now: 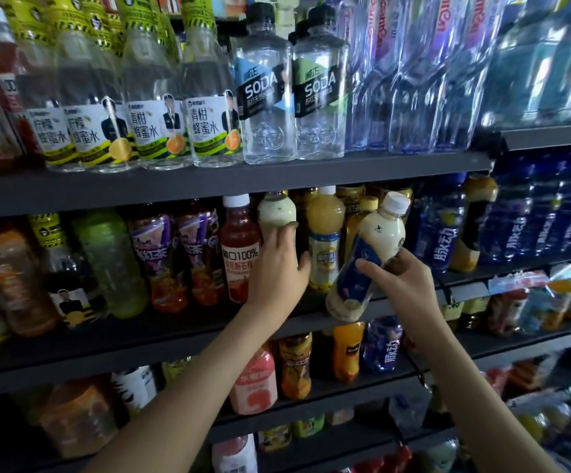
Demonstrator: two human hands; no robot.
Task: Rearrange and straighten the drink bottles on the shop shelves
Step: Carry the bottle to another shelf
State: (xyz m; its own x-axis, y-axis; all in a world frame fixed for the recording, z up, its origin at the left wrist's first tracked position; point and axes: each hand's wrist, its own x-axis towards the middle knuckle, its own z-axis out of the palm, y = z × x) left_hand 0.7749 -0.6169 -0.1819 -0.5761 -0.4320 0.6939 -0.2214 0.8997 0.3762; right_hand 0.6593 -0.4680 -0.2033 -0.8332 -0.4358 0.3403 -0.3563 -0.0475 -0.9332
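Left hand (pixel 277 268) gripping pale-green milky plastic bottle (pixel 276 213), upright on middle shelf (pixel 140 339) | right hand (pixel 403 285) clasping cream bottle with blue label (pixel 366 257), tilted, off shelf.

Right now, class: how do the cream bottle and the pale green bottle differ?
The cream bottle tilts in the right hand; the pale green bottle stands upright on the shelf, gripped by the left hand. The cream bottle's white cap shows; the pale green bottle's cap is hard to make out under the shelf above. Both look milky.
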